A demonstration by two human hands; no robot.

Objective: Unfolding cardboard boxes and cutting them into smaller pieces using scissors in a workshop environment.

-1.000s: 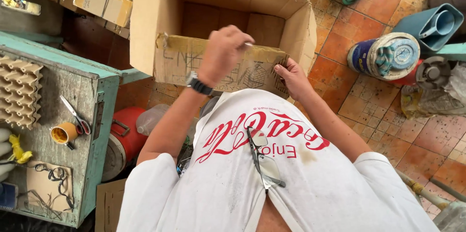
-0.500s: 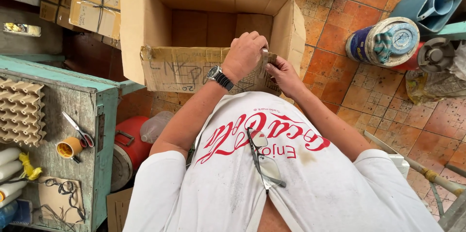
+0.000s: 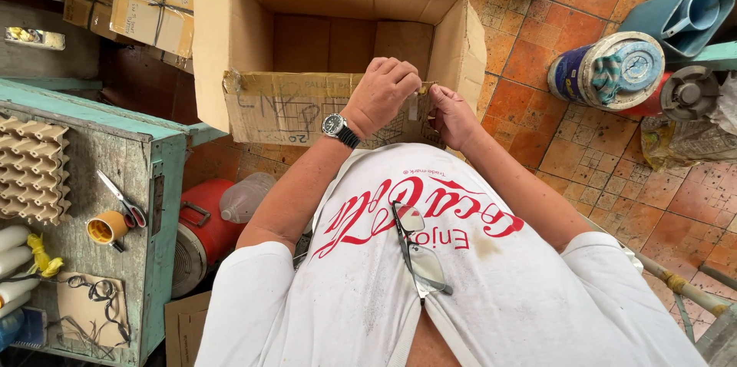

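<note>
Head view: left hand (image 3: 388, 90) and right hand (image 3: 451, 112), fingers pinched together on a strip of tape at the near flap of an open brown cardboard box (image 3: 338, 44) standing on the orange tiled floor (image 3: 599, 160).

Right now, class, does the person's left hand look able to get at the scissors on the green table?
Probably yes: the scissors lie uncovered on the left-side table, though the left hand is busy at the cardboard box.
</note>
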